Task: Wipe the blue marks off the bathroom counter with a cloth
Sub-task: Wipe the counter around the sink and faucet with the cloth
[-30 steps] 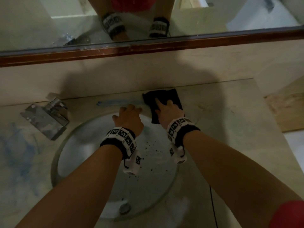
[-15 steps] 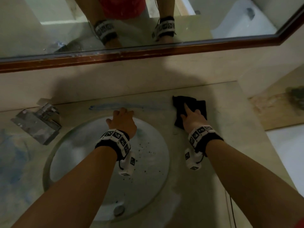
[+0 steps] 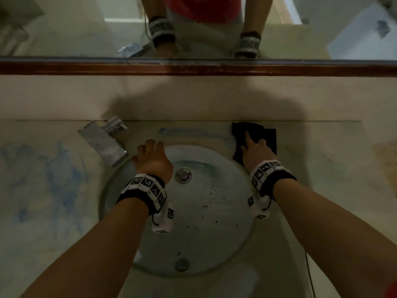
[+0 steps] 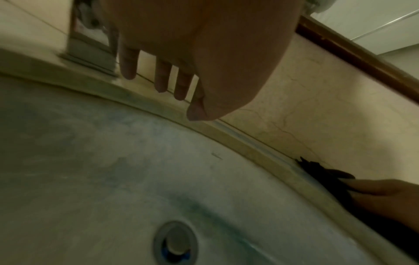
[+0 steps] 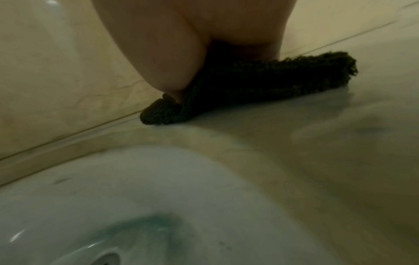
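Both arms are bare from the wrist up, no long sleeves. Each wrist wears a black strap with a row of white square tiles on it, each tile printed with a black-and-white blocky marker pattern. The left wrist band (image 3: 144, 190) shows about four tiles across the top, the right wrist band (image 3: 268, 174) about the same. Under each band hangs a small white boxy module carrying the same kind of markers, the left module (image 3: 164, 218) on a short black cord loop, the right module (image 3: 258, 207) tucked beside the strap. A bit of red sleeve (image 3: 392, 290) peeks in at the bottom right corner. A thin black cable (image 3: 309, 274) runs down beside the right forearm.
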